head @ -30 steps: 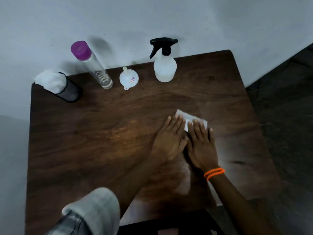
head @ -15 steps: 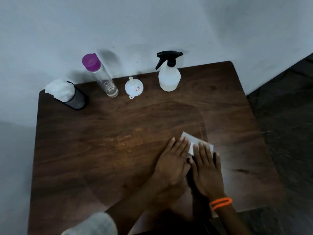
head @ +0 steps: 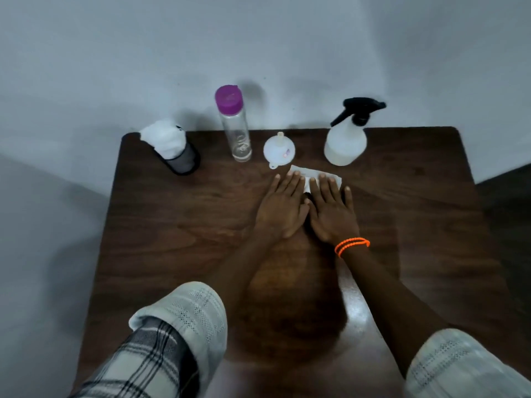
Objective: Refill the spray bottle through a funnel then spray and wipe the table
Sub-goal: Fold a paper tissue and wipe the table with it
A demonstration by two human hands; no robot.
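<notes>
A white tissue [head: 309, 175] lies flat on the dark wooden table [head: 178, 225], near its far edge. My left hand [head: 283, 208] and my right hand [head: 330, 209] press on it side by side, fingers straight, covering most of it. Just beyond the fingertips an upturned white funnel [head: 278, 150] stands on the table. The white spray bottle [head: 346, 142] with a black trigger head stands upright at the far right, behind my right hand. A clear bottle [head: 237, 133] with a purple cap stands left of the funnel.
A black mesh holder [head: 181, 159] stuffed with white tissues stands at the table's far left corner. A pale wall runs right behind the table's far edge. Dark floor shows to the right of the table.
Both hands have slid the tissue away from me across the table, from the middle right up to just short of the funnel and spray bottle. The camera view has shifted as well.
</notes>
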